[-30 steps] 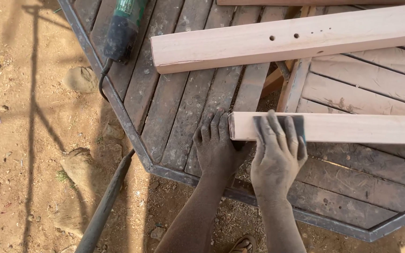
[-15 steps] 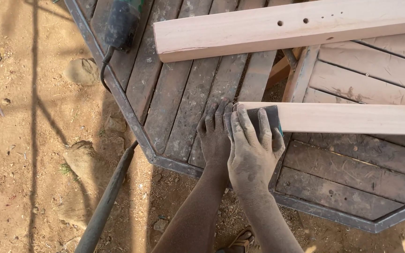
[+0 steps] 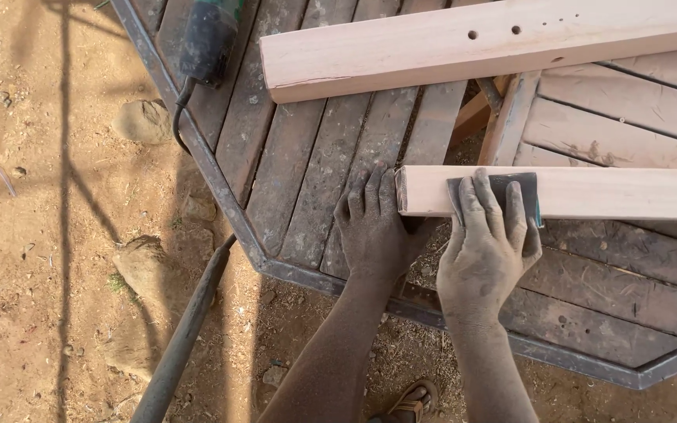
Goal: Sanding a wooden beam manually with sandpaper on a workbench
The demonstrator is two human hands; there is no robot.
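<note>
The right hand has slid right again along the pale square wooden bar, pressing dark sandpaper flat; the left hand still braces its end on the slatted worktop. Sanding strokes continue.

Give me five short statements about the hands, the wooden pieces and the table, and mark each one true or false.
1. The right hand presses a dark sanding sheet on the near wooden bar. True.
2. The left hand grips the power tool. False: it rests at the near bar's end; the tool lies untouched at the table's far edge.
3. The far wooden bar has drilled holes. True.
4. The slatted table stands on tiled floor. False: sandy ground.
5. Both wooden bars are stacked. False: they lie apart.
</note>
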